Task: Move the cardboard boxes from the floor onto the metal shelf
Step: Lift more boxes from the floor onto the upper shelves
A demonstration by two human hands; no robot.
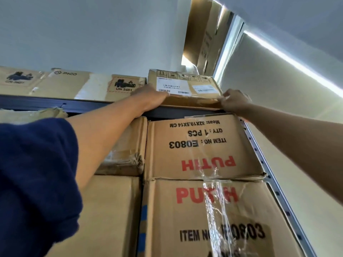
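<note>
Metal shelf (259, 145) packed w/ boxes: 2 big PUTIH boxes (200, 147) stacked at right, upper one upside down, 2 plainer ones left of them. Up top, long PICO box (70, 84) sits just left of the small labelled box (185, 83), now on the top tier. Left hand (150, 98) grips its left corner, right hand (234, 102) pinches its right corner.
</note>
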